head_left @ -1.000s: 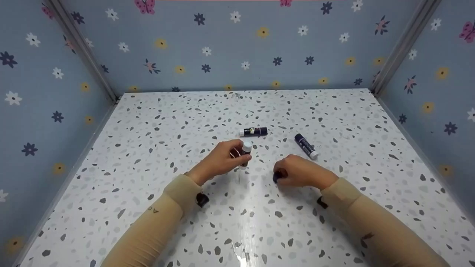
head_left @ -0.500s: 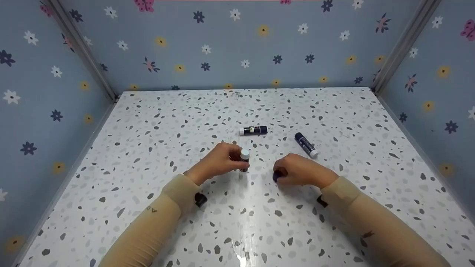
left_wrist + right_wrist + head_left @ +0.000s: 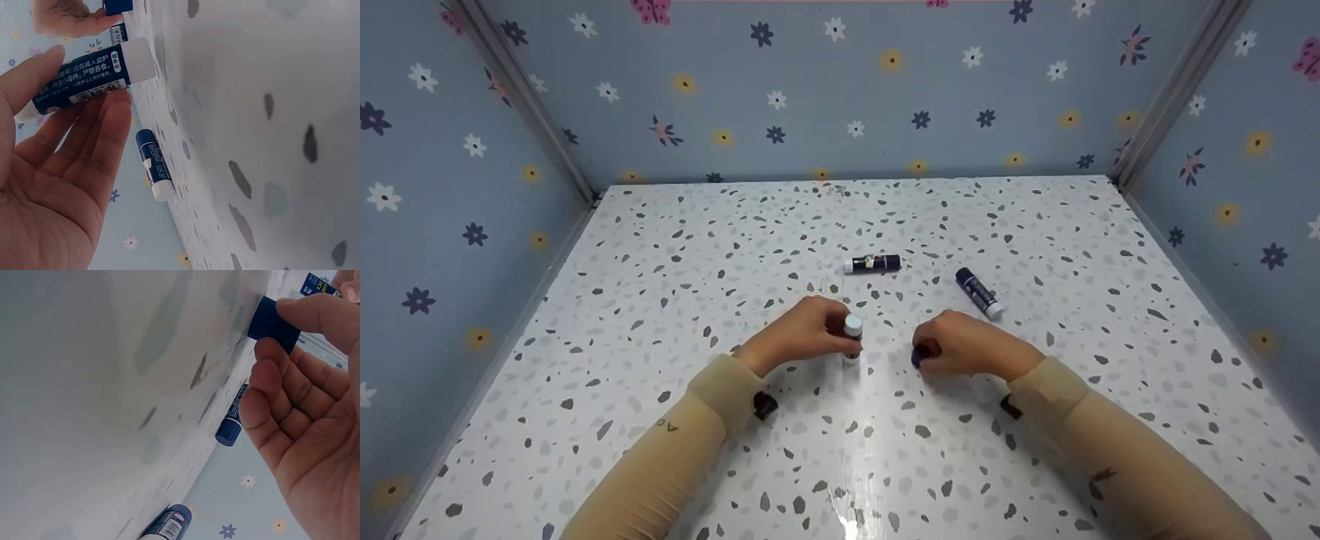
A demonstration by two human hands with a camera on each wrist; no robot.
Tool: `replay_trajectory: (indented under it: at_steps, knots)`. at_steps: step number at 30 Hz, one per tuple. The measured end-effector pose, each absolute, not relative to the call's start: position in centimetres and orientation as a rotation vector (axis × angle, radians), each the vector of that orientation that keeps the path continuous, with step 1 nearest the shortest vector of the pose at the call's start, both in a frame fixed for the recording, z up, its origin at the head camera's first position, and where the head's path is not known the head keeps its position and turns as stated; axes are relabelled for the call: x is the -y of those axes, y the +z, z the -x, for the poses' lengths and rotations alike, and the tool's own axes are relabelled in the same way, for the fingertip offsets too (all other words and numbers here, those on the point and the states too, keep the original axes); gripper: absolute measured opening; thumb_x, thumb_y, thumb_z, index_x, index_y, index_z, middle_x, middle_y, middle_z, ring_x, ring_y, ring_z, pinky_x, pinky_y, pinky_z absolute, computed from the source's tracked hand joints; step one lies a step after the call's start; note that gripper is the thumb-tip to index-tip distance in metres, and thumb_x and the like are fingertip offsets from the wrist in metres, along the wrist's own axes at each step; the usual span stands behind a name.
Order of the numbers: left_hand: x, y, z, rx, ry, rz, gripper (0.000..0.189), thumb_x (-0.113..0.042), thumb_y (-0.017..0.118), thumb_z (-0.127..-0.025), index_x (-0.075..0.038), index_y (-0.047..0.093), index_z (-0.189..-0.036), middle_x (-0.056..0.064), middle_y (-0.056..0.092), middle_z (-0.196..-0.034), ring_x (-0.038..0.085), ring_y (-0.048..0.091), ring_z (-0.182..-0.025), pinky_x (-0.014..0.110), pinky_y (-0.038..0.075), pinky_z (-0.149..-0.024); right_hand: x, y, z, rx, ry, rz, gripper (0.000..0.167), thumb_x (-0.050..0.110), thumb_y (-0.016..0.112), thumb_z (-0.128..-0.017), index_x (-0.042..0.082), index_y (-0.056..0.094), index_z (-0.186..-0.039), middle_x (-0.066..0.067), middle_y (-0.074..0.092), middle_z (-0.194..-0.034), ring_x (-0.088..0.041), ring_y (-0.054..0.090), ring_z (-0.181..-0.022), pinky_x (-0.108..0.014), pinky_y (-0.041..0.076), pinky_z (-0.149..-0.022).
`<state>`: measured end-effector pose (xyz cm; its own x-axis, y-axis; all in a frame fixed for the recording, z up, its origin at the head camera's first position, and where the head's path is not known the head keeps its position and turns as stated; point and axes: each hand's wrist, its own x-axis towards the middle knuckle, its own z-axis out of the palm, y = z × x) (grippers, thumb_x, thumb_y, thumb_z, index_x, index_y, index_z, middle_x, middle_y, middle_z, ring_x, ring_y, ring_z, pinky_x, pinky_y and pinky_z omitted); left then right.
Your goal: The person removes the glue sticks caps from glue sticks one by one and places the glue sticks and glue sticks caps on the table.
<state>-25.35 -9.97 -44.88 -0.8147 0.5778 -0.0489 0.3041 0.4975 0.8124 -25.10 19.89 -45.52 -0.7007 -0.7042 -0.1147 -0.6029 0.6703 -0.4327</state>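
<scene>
Between the thumb and fingers of my left hand [image 3: 810, 330] is a glue stick [image 3: 853, 325], held upright at the tabletop. Its dark blue label and white ends show in the left wrist view; whether its base touches the table I cannot tell. My right hand [image 3: 971, 345] pinches a dark blue cap [image 3: 273, 326] at the table surface, a short way right of the glue stick. Two more glue sticks with blue caps and white bases lie on their sides: one glue stick [image 3: 873, 264] behind my left hand, another glue stick [image 3: 979, 293] behind my right hand.
The white speckled table [image 3: 735, 240] is enclosed by blue flowered panels [image 3: 840, 90] at the back and both sides. Metal posts [image 3: 529, 105] stand at the back corners. Dark wrist straps [image 3: 765, 406] show under both cuffs.
My left hand has brought the glue stick toward me and down, straightening it upright near the table. The right hand with the cap and the two lying glue sticks have stayed put.
</scene>
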Motion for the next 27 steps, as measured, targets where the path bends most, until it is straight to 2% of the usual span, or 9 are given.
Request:
replay_trajectory:
  at_steps: [9, 17, 27]
  knots:
    - [10.15, -44.99, 25.3, -2.432, 1.191, -0.729, 0.016, -0.018, 0.087, -0.089, -0.011, 0.077, -0.1, 0.001, 0.077, -0.099, 0.014, 0.068, -0.09, 0.035, 0.058, -0.09, -19.97, -45.43, 25.01, -2.62, -0.534, 1.081, 0.007, 0.008, 0.077, -0.089, 0.01, 0.079, -0.095, 0.002, 0.074, -0.084, -0.009, 0.058, -0.073, -0.028, 0.052, -0.073]
    - [10.18, -45.18, 25.49, -2.437, 1.131, -0.764, 0.026, -0.014, 0.09, -0.087, -0.008, 0.075, -0.107, 0.004, 0.077, -0.105, 0.016, 0.07, -0.097, 0.041, 0.059, -0.098, -19.77, -45.43, 25.03, -2.612, -0.531, 1.071, 0.008, 0.009, 0.078, -0.089, 0.009, 0.078, -0.097, 0.001, 0.075, -0.086, -0.008, 0.061, -0.073, -0.028, 0.055, -0.073]
    - [10.31, -44.79, 25.26, -2.412, 1.102, -0.767, 0.035, -0.009, 0.089, -0.086, -0.009, 0.071, -0.117, 0.004, 0.075, -0.113, 0.019, 0.072, -0.103, 0.041, 0.059, -0.099, -19.61, -45.09, 24.97, -2.615, -0.485, 1.031, 0.01, 0.01, 0.079, -0.089, 0.01, 0.077, -0.099, 0.002, 0.073, -0.084, -0.009, 0.059, -0.072, -0.028, 0.053, -0.071]
